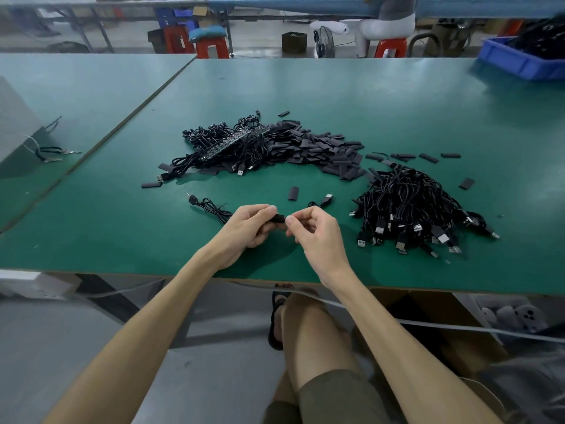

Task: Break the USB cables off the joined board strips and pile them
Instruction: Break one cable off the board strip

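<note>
The left hand [244,224] hides most of the small black piece [278,217].

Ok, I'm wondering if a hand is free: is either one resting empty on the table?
No, the left hand and right hand both pinch one small black piece held between them.

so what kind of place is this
Likely an electronics assembly workshop: a long green worktable, heaps of black USB cables on it, and a blue parts bin at the far right.
</note>
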Tool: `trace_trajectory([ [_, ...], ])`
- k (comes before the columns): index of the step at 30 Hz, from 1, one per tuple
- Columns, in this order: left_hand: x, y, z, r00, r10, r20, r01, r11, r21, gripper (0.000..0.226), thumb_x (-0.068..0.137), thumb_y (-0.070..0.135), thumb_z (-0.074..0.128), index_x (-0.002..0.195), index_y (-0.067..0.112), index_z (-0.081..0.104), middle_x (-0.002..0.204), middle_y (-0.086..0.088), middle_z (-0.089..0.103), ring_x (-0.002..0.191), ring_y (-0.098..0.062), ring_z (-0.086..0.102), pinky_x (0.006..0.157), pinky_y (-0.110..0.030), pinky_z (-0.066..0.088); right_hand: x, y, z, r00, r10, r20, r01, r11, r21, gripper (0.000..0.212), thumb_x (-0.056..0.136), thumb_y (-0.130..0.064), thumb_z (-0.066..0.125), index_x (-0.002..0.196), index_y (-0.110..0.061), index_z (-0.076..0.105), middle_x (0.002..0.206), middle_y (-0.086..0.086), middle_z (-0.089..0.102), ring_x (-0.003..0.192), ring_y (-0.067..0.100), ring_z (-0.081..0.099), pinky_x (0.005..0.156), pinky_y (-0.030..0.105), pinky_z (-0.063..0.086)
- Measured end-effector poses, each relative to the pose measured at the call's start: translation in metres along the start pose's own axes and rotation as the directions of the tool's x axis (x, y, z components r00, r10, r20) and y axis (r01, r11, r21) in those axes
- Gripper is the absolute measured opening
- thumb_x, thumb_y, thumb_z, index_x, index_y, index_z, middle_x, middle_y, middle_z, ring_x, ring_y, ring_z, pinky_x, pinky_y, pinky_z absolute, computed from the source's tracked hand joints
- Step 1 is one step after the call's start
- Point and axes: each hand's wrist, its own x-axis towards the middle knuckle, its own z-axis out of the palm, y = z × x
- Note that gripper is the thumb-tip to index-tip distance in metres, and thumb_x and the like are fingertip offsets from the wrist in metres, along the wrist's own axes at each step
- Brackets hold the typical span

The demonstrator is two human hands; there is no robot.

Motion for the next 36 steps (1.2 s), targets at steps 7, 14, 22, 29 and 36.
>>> trace_trajectory([
  [7, -0.001, 0.0, 0.0, 1.0, 0.005, 0.0, -0.005, 0.998, 0.066, 0.039, 0.106, 0.025, 0.048, 0.092, -0.012, 0.049, 0.063, 0.007, 0.04, 0.049, -0.01, 0.026, 0.04, -0.015, 0.023, 0.0, 0.0, 0.001, 1.0, -0.006, 0.009, 0.006, 1.0, -0.027, 0.007, 0.095, -0.015, 0.071, 0.09, -0.012, 0.067, 0.075, -0.003, 0.072, 0.072, 0.008, 0.067, 0.073, 0.027, 0.056],
  [14, -0.003, 0.004, 0.004, 0.999, 0.012, 0.034, -0.015, 0.995, 0.1, 0.031, 0.108, 0.024, 0.044, 0.084, 0.006, 0.05, 0.066, 0.004, 0.039, 0.05, -0.011, 0.027, 0.042, -0.016, 0.025, 0.0, 0.0, -0.001, 1.0, -0.002, 0.02, 0.002, 1.0, 0.019, 0.009, 0.097, -0.016, 0.07, 0.095, -0.007, 0.069, 0.075, -0.001, 0.073, 0.065, 0.0, 0.063, 0.064, 0.017, 0.05],
  [22, -0.005, 0.006, 0.006, 0.999, 0.02, 0.035, -0.024, 0.994, 0.111, 0.032, 0.108, 0.022, 0.045, 0.078, 0.011, 0.048, 0.064, 0.004, 0.04, 0.05, -0.011, 0.028, 0.043, -0.016, 0.026, 0.001, 0.001, -0.001, 0.999, -0.009, 0.043, 0.009, 1.0, 0.021, 0.009, 0.096, -0.016, 0.071, 0.091, -0.009, 0.071, 0.075, 0.003, 0.075, 0.06, 0.006, 0.061, 0.063, 0.02, 0.05],
  [29, -0.002, -0.002, -0.002, 0.998, 0.043, -0.042, -0.049, 0.989, -0.141, 0.023, 0.107, 0.016, 0.046, 0.093, 0.004, 0.059, 0.067, 0.002, 0.045, 0.047, -0.01, 0.026, 0.042, -0.02, 0.018, 0.003, 0.004, 0.001, 0.996, -0.085, 0.017, 0.084, 0.995, 0.047, 0.014, 0.101, -0.012, 0.063, 0.103, -0.016, 0.077, 0.097, 0.0, 0.076, 0.087, 0.018, 0.07, 0.077, 0.029, 0.058],
  [36, 0.001, -0.009, -0.006, 0.992, 0.11, 0.055, -0.103, 0.988, -0.112, 0.023, 0.104, 0.029, 0.056, 0.097, 0.01, 0.066, 0.075, 0.0, 0.051, 0.05, -0.011, 0.034, 0.047, -0.014, 0.03, 0.005, 0.006, -0.002, 0.999, -0.008, -0.041, 0.015, 0.984, 0.177, 0.014, 0.092, -0.004, 0.074, 0.091, -0.017, 0.069, 0.078, -0.007, 0.073, 0.076, 0.014, 0.069, 0.07, 0.026, 0.056],
])
